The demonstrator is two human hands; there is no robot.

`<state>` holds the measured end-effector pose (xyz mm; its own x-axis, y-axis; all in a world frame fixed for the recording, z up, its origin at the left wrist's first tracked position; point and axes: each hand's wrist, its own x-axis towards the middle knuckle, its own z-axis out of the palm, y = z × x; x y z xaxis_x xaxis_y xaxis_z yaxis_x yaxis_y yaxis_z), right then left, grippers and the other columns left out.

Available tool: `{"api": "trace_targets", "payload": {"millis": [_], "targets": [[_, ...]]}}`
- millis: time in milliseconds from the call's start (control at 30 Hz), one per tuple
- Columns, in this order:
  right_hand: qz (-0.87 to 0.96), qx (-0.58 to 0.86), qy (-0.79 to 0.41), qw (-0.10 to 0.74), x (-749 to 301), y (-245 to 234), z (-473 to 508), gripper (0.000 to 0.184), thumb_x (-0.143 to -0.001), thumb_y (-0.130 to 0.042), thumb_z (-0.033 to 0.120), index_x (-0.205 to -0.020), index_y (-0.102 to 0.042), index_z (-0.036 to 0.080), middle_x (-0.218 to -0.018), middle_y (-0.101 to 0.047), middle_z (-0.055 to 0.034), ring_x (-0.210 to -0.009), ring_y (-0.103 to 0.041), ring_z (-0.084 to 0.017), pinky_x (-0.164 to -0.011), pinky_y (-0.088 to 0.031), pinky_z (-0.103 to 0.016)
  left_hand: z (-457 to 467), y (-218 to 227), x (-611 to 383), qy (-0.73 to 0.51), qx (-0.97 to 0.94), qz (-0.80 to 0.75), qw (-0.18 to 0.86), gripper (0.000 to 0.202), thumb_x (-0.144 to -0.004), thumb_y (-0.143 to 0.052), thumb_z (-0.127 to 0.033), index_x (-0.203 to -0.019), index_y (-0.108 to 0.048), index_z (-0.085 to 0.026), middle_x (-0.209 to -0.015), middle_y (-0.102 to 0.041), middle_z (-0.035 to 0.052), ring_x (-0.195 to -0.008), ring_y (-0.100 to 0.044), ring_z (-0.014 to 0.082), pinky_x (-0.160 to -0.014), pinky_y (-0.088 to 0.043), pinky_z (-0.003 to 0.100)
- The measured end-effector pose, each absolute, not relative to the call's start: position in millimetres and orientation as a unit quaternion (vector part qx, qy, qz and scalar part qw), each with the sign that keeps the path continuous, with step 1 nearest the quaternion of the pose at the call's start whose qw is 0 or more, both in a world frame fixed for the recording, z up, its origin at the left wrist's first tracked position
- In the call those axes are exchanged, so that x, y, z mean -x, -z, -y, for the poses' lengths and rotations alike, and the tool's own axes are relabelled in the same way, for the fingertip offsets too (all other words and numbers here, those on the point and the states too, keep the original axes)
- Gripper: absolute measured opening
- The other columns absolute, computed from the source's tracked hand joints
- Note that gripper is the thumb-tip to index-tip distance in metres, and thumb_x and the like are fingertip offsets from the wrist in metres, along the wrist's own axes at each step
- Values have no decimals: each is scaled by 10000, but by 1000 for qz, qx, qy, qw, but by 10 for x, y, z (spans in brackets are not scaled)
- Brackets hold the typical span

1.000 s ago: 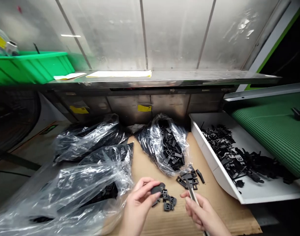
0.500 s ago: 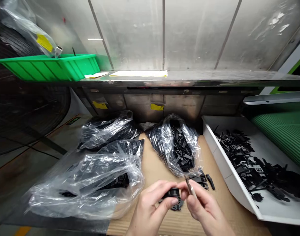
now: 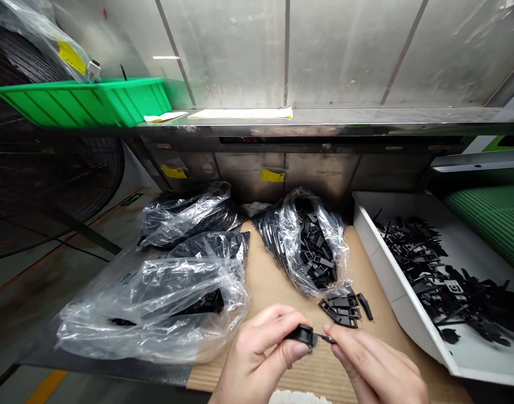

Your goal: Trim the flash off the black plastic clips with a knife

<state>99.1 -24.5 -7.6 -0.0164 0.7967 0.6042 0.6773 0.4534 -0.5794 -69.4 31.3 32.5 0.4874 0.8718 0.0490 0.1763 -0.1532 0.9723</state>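
Stainless steel panels [image 3: 345,56] and a steel shelf [image 3: 324,120] carrying a green plastic crate [image 3: 84,104] rise beyond a worktop covered with a cardboard sheet [image 3: 391,331]. Most of the small black parts lie in bulk: a clear plastic bag [image 3: 301,241] sits mid-worktop, packed and spilling at its mouth, two more bags [image 3: 156,303] lie to the left, and a white tray [image 3: 385,269] on the right holds a loose black heap [image 3: 434,264]. A small group of loose pieces [image 3: 341,310] rests on the cardboard just near the central bag's mouth. Close to the near edge, the left hand [image 3: 257,350] is closed in a pinch on the black plastic part [image 3: 302,335], a matte, chunky piece held above the cardboard between thumb and fingers. The right hand [image 3: 366,359] is closed around a thin metal tool [image 3: 325,338], whose tip sits right beside the part; whether they touch, I cannot tell.
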Motion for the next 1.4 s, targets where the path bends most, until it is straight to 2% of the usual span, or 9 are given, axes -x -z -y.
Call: {"api": "trace_targets", "payload": {"millis": [100, 267, 700, 900, 967, 1100, 1167, 1300, 1400], "targets": [[711, 518, -62, 471, -979, 77, 233, 490, -769, -504, 56, -1176, -506, 328, -767, -700, -24, -621, -654, -169, -583, -497, -247, -309, -321, 703, -347, -685, -374, 521, 144, -798, -538, -237, -829, -672, -194, -786, -597, 45, -693, -563, 173, -561, -477, 216], [693, 505, -199, 475, -934, -48, 212, 207, -840, -455, 203, -908, -646, 242, -592, -627, -19, -440, -555, -130, -428, -448, -212, -323, -330, 735, -348, -700, -335, 526, 133, -794, -549, -188, -850, -669, -191, -806, -583, 41, -718, -554, 171, -651, -472, 249], [761, 457, -205, 412, -1062, -76, 208, 272, -817, -433, 80, -1036, -547, 194, -633, -557, -16, -493, -526, -118, -456, -421, -216, -309, -337, 766, -315, -710, -325, 540, 145, -817, -540, -153, -893, -645, -217, -849, -566, 11, -756, -528, 136, -690, -421, 212], [734, 473, -276, 401, -987, -119, 204, 213, -835, -418, 144, -915, -606, 203, -588, -523, 1, -519, -535, -131, -483, -413, -219, -321, -317, 778, -316, -706, -324, 545, 139, -819, -538, -172, -895, -649, -210, -849, -560, 18, -772, -527, 143, -682, -413, 209], [695, 480, -361, 396, -1002, -125, 181, 221, -851, -414, 225, -862, -632, 195, -546, -500, 11, -489, -497, -120, -467, -387, -219, -336, -321, 787, -310, -713, -314, 545, 134, -819, -537, -174, -876, -656, -198, -838, -558, 20, -766, -525, 143, -688, -408, 210], [556, 377, -704, 230, -1106, -99, 87, 339, -822, -460, 420, -800, -673, 156, -437, -401, 56, -338, -302, -41, -333, -238, -169, -379, -337, 815, -299, -722, -307, 542, 149, -822, -527, -160, -876, -663, -186, -842, -566, 29, -771, -532, 148, -684, -409, 211], [494, 330, -776, 209, -1152, -82, 58, 347, -790, -497, 454, -820, -667, 153, -455, -449, 50, -311, -276, -20, -309, -215, -151, -395, -343, 830, -305, -721, -320, 534, 151, -815, -536, -152, -892, -659, -194, -859, -573, 29, -788, -535, 151, -690, -409, 210], [571, 447, -569, 388, -1137, -68, 106, 207, -827, -499, 321, -970, -615, 225, -699, -624, -21, -557, -535, -100, -524, -435, -219, -387, -342, 844, -290, -710, -354, 535, 135, -824, -526, -187, -883, -648, -190, -830, -584, 23, -726, -525, 143, -648, -409, 220], [678, 501, -330, 425, -1043, -38, 186, 285, -836, -480, 171, -1096, -555, 261, -833, -617, -39, -782, -546, -163, -694, -431, -299, -364, -328, 826, -285, -692, -376, 546, 139, -831, -516, -223, -880, -639, -182, -804, -575, 23, -665, -504, 134, -587, -404, 224]]}}
